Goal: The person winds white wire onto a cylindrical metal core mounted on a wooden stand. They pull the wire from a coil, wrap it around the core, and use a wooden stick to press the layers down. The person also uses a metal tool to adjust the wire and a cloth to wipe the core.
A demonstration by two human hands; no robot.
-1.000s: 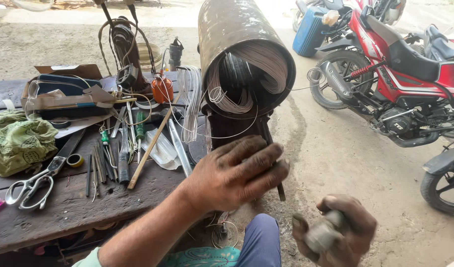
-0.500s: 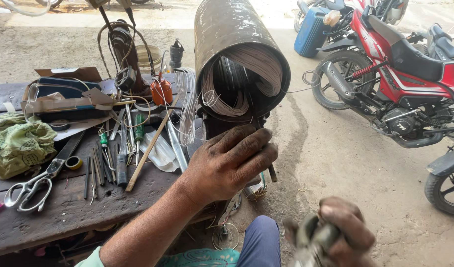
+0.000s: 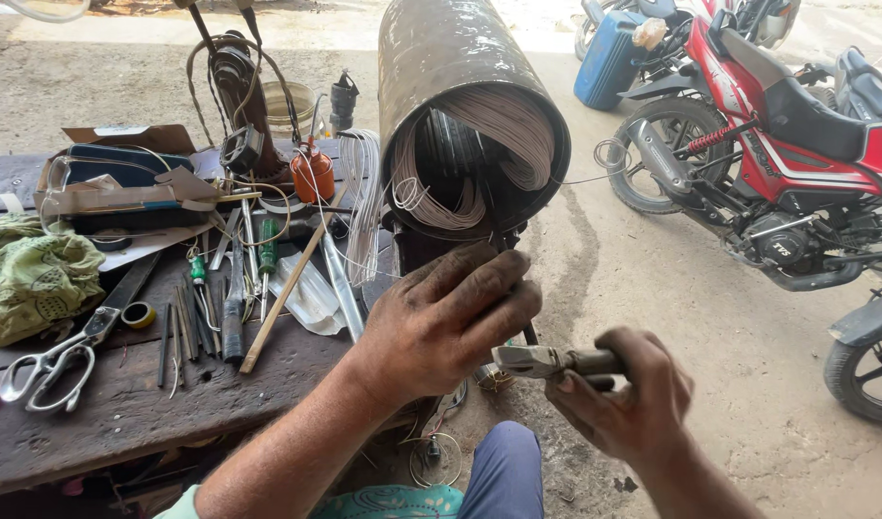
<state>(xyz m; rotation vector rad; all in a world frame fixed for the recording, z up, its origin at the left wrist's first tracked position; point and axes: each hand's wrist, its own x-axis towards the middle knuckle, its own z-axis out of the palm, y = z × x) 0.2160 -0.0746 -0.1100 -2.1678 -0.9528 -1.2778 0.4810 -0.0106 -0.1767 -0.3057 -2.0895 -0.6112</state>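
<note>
Outdoors on bare dirt, a dark wooden workbench (image 3: 124,413) is cluttered with scissors (image 3: 51,360), screwdrivers (image 3: 265,250), a green cloth (image 3: 32,274) and an orange oil can (image 3: 313,176); a red motorcycle (image 3: 777,135) is parked to the right. Between them lies a big metal cylinder (image 3: 460,86) packed with wire coils (image 3: 503,130). Below its open mouth, the left hand (image 3: 446,322) rests loosely curled, grasping nothing I can make out. Just beside it, the right hand (image 3: 623,394) is clenched around a small metal tool (image 3: 546,361), tip pointing at the left fingers.

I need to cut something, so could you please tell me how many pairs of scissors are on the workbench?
1: the scissors lie at the workbench's front-left edge, beside the green cloth; clutter may hide others.
</note>
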